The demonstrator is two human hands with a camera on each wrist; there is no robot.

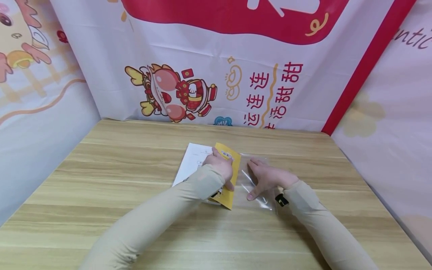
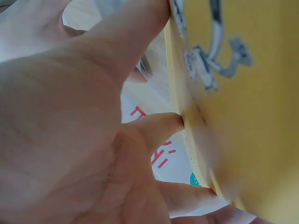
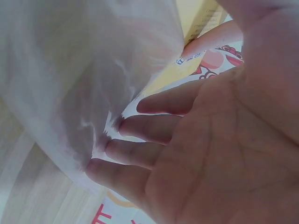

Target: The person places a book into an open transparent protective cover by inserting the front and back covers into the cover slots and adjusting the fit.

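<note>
In the head view, my left hand (image 1: 219, 167) lies with spread fingers over a yellow printed booklet or card (image 1: 225, 202). In the left wrist view, its fingertips touch the edge of the yellow cover (image 2: 261, 121), which stands tilted; whether it has more leaves is unclear. A white printed sheet (image 1: 190, 161) lies to the left, partly hidden by that arm. My right hand (image 1: 268, 176), fingers straight and thumb apart, rests on a clear plastic bag (image 1: 260, 198) beside the yellow edge. The right wrist view shows its fingertips touching the crinkled plastic (image 3: 88, 88).
Everything lies on a wood-grain table (image 1: 101, 180). A white cloth with red and cartoon prints (image 1: 202, 48) hangs behind the far edge. More printed cloth hangs on the left and right. A small black piece (image 1: 281, 200) sits by the right wrist.
</note>
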